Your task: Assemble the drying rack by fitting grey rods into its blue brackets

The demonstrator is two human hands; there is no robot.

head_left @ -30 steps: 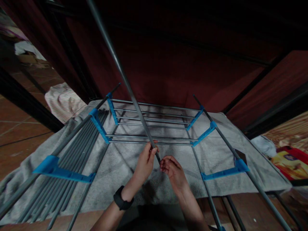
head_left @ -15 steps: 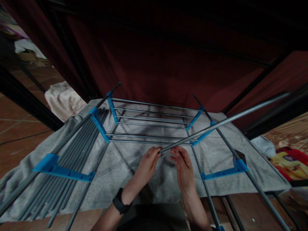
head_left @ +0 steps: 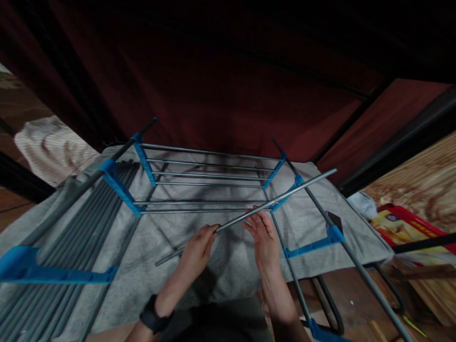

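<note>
A loose grey metal rod [head_left: 295, 188] slants across the frame of a rack, its far end raised at the right. My left hand [head_left: 196, 250], with a dark band at the wrist, is closed around the rod, whose near end sticks out to the left. Beside the rod, my right hand [head_left: 263, 240] has its fingers spread, with the fingertips at its underside; whether they touch it I cannot tell. Behind, several fixed crossbars [head_left: 199, 203] join blue plastic brackets on the left side [head_left: 121, 187] and right side [head_left: 275, 173]. A nearer blue bracket [head_left: 313, 247] holds two rails without a crossbar.
A bundle of several grey rods [head_left: 96, 223] lies on the grey cloth [head_left: 228, 266] at the left. A dark red curtain [head_left: 213, 95] hangs behind. Striped cloth [head_left: 57, 147] lies at far left, a red and yellow package [head_left: 409, 228] at right.
The rod has shifted left and down, and its near end now shows past my left hand. My right hand has come under it. The view has turned to the right.
</note>
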